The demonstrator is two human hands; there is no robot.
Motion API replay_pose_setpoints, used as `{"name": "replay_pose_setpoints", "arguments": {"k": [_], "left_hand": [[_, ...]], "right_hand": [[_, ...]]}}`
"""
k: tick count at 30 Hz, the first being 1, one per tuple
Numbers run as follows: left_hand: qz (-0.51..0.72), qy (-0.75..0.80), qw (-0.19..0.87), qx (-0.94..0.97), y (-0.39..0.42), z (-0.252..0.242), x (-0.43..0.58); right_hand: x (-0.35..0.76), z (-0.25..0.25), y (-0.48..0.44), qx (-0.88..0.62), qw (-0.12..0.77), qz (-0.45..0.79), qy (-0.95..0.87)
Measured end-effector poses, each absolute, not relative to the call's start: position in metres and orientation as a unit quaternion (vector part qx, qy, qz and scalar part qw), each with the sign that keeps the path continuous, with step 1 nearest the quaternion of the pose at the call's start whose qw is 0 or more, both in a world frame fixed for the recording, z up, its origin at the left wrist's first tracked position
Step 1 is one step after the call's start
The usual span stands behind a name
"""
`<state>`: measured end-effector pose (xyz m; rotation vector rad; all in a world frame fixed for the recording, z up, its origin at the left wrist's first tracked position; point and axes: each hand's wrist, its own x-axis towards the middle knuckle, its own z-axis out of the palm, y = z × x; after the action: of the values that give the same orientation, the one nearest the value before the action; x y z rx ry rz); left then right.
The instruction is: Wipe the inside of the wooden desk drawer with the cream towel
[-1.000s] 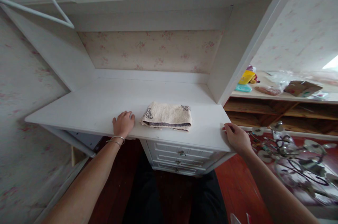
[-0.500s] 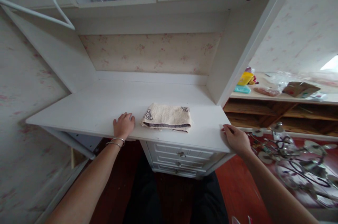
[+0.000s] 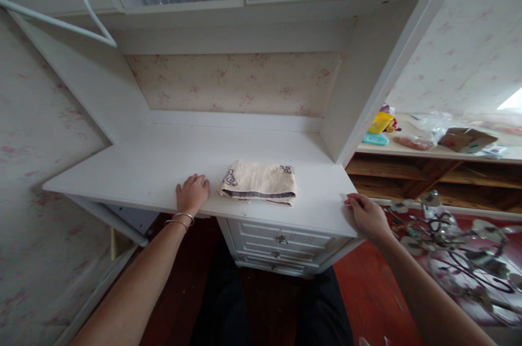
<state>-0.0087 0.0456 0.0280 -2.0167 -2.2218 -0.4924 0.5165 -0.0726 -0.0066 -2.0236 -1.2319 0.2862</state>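
Surface (image 3: 163, 161): white, set in an alcove with floral wallpaper behind; drawers (image 3: 281, 240) beneath its right part.

Folded towel (image 3: 258, 181): beige with a dark stripe, lying flat near the front edge of the surface, right of centre. Neither hand touches it.

Left hand (image 3: 191, 193): palm down on the surface at the front edge, fingers loosely curled rather than spread, holding nothing. It lies just beside the towel's left end, with a narrow gap between. Forearm runs up from the lower left, wrist roughly straight; two thin bangles (image 3: 179, 219) sit on the wrist, just off the edge.

Right hand (image 3: 369, 218): at the front right corner of the surface, fingers bent with the tips resting on the top by the edge, palm hanging off the corner. Whether the thumb hooks under the edge cannot be told from this angle. It holds nothing loose. Forearm comes in from the lower right. It is well apart from the towel.

Hands are wide apart, towel between them.
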Motion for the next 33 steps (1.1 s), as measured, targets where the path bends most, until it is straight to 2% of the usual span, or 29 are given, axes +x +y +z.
{"name": "replay_pose_setpoints", "arguments": {"k": [17,23,29,33], "left_hand": [[-0.159,-0.733,0.048,-0.660,0.043,0.032,-0.007],[-0.167,-0.730,0.050,-0.661,0.043,0.031,-0.007],[-0.168,-0.731,0.046,-0.659,0.045,0.030,-0.008],[-0.169,-0.729,0.048,-0.662,0.046,0.028,-0.009]], "right_hand": [[0.510,0.000,-0.078,-0.765,0.407,0.138,-0.480],[0.502,0.011,-0.083,-0.790,0.372,0.125,-0.472],[0.508,0.003,-0.081,-0.785,0.367,0.113,-0.487],[0.511,-0.003,-0.079,-0.775,0.394,0.123,-0.479]]}}
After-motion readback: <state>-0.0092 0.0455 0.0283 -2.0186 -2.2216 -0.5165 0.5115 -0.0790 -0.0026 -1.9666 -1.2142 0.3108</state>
